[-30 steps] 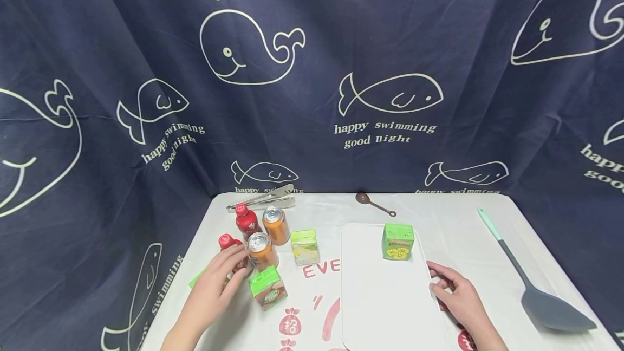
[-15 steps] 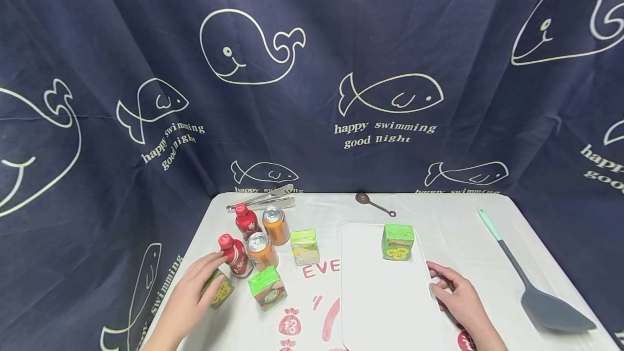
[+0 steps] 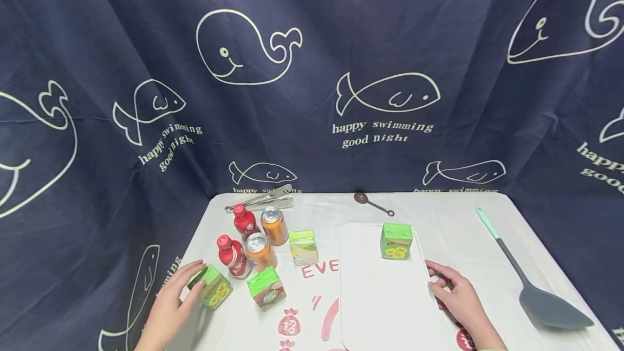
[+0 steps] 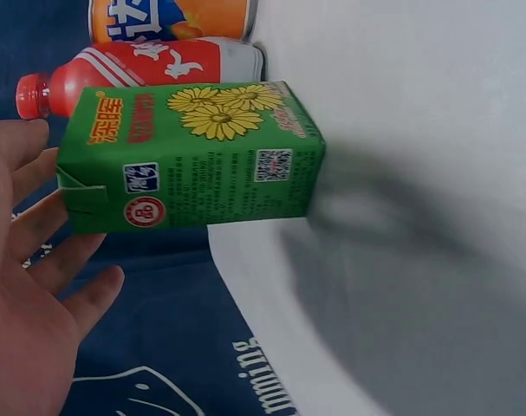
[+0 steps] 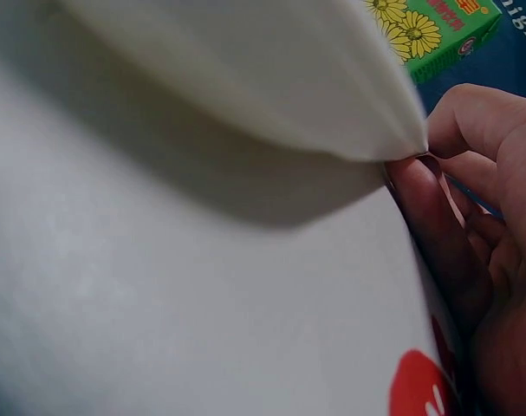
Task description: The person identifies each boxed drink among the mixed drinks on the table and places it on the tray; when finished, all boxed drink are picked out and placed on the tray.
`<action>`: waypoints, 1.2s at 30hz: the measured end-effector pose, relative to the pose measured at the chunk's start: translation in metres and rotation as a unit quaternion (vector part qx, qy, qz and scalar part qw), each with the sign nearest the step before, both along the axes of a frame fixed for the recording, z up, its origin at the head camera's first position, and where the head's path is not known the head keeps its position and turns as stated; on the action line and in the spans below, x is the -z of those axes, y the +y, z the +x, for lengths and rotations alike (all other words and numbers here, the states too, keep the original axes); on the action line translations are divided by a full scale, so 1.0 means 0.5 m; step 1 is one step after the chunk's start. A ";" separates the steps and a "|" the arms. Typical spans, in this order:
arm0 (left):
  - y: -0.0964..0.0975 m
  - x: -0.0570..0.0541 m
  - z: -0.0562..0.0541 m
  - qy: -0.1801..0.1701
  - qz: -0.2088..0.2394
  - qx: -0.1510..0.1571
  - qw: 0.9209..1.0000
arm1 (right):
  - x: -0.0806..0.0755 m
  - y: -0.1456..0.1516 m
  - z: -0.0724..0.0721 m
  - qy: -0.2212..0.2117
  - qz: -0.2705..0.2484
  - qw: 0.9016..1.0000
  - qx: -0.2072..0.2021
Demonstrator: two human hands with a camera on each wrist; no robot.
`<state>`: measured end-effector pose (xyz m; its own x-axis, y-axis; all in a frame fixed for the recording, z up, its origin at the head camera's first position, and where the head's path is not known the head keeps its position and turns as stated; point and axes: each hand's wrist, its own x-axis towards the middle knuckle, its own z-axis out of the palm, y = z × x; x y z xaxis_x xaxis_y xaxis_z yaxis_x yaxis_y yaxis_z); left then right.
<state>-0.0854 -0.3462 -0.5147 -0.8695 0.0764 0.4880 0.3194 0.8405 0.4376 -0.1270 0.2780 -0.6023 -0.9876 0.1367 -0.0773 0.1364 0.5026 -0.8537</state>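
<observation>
At the table's left edge my left hand (image 3: 170,303) is beside a green drink carton with yellow flowers (image 3: 214,290). In the left wrist view its fingers (image 4: 50,225) are loosely spread around the carton's top end; whether they touch it I cannot tell. My right hand (image 3: 460,298) pinches the right rim of a white tray (image 3: 380,299) between thumb and fingers. A matching green carton (image 3: 396,242) stands upright at the tray's far right corner. Right of the left hand are two red bottles (image 3: 234,258), two orange cans (image 3: 261,252), a brown-and-green carton (image 3: 267,289) and a yellow-green carton (image 3: 304,248).
Metal tongs (image 3: 263,199) lie at the far left edge, behind the bottles. A small brown spoon (image 3: 372,203) lies behind the tray. On the right is a dark grey spatula (image 3: 546,305) with a mint handle. A dark blue curtain (image 3: 312,69) hangs around the table.
My left hand has moved from the near red bottle left and toward me, to the green carton, which is now largely uncovered. The right hand stays at the tray.
</observation>
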 end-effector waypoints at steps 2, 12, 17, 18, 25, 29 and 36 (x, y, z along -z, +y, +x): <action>-0.004 0.004 0.001 0.005 0.005 -0.001 1.000 | -0.002 -0.001 0.000 -0.004 0.002 1.000 0.001; -0.008 0.026 0.008 0.015 0.053 0.014 0.998 | -0.005 -0.001 0.000 0.002 0.003 1.000 -0.001; -0.011 0.038 0.013 0.002 0.073 0.018 0.997 | -0.004 -0.001 0.000 -0.005 0.004 1.000 0.000; -0.010 0.040 0.015 -0.001 0.076 0.015 0.997 | -0.004 -0.001 0.000 -0.004 0.004 1.000 0.000; 0.001 0.057 0.021 -0.048 0.120 -0.016 0.991 | -0.005 -0.001 0.000 0.001 0.001 1.000 0.001; 0.004 0.065 0.024 -0.058 0.166 -0.023 0.984 | -0.003 -0.001 0.000 0.004 -0.001 1.000 0.001; 0.013 0.071 0.027 -0.052 0.211 -0.042 0.975 | 0.000 0.000 -0.001 0.007 0.000 1.000 0.001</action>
<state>-0.0721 -0.3399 -0.5502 -0.9109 -0.1855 0.3686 0.1923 0.5996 0.7768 -0.1276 0.2780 -0.6022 -0.9885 0.1377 -0.0629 0.1243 0.5017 -0.8561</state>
